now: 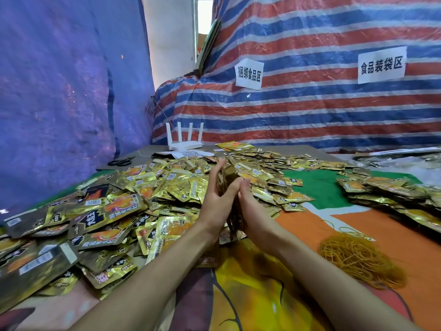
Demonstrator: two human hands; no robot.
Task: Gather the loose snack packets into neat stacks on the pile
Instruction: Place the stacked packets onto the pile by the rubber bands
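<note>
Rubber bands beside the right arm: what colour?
The rubber bands are yellowish-tan, seen best in the head view.

A: What do your palms hide?
B: Your left hand (217, 199) and right hand (251, 206) cover the packet stack (229, 174); only edges show.
A: And the frame?
B: Loose packets (95, 211) run off left, the side pile (393, 194) off right; your forearms (167, 271) are cut below.

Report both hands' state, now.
Left hand: open, straight fingers pressing the stack of packets.
Right hand: open, pressing the opposite side of it.
</note>
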